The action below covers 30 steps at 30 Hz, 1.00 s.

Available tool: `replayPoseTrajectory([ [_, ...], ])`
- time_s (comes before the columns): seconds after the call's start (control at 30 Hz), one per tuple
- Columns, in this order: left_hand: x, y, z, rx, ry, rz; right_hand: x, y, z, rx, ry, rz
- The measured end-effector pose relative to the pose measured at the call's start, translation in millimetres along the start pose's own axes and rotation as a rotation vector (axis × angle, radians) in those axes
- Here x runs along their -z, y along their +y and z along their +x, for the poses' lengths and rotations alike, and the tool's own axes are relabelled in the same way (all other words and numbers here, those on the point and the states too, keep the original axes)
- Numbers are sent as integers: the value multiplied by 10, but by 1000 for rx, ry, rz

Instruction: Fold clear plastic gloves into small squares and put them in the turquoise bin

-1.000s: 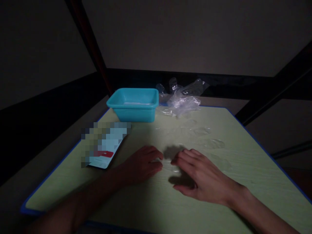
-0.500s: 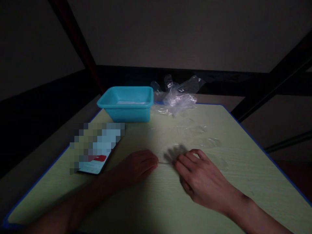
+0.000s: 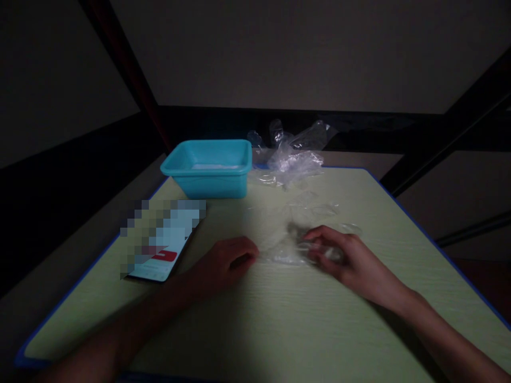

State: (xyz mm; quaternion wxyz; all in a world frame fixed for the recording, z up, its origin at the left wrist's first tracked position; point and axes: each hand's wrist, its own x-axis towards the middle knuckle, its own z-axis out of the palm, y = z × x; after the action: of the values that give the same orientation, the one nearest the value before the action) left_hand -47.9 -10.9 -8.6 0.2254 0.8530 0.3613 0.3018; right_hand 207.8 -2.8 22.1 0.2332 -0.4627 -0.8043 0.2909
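Note:
A clear disposable plastic glove (image 3: 285, 254) lies flat on the table, its near part gathered into a crinkled fold. My left hand (image 3: 233, 260) rests at the glove's left end, thumb and fingers pinched together on its edge. My right hand (image 3: 343, 255) is on the right side, thumb and fingers curled around the folded part of the glove. Some of the glove's finger shapes spread out flat beyond my right hand. Low light and the film's transparency hide its exact outline.
A turquoise plastic basin (image 3: 209, 183) stands at the back left. Beside it, a crumpled heap of clear plastic gloves (image 3: 293, 159) hangs over the far edge. A phone (image 3: 159, 266) with a lit screen lies at the left. The pale table (image 3: 295, 330) has a blue rim.
My right hand has moved right and turned, its fingers now curled around the glove. The near part of the glove has become bunched. My left hand stays at the left end.

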Motion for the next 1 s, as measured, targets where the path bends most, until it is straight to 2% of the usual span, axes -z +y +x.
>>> replayPoseTrajectory([
  [0.13, 6, 9, 0, 57, 34, 2, -39, 64, 42, -74, 43, 87],
  [0.33, 18, 24, 18, 174, 76, 11, -76, 92, 43, -43, 85, -144],
  [0.53, 14, 27, 22, 286, 33, 33, -114, 91, 48, -35, 73, -234],
  [0.63, 7, 27, 20, 299, 32, 69, -110, 102, 37, -40, 65, -284],
  [0.73, 16, 37, 19, 223, 74, 141, -89, 96, 11, 45, 187, -409],
  [0.83, 30, 65, 1, 43, 158, 259, -92, 36, -21, 236, 312, -475],
  [0.9, 24, 90, -22, -93, 152, 323, -132, -29, -42, 372, 240, -464],
  [1.0, -15, 116, -64, -255, 42, 386, -238, -109, -68, 501, 16, -504],
])
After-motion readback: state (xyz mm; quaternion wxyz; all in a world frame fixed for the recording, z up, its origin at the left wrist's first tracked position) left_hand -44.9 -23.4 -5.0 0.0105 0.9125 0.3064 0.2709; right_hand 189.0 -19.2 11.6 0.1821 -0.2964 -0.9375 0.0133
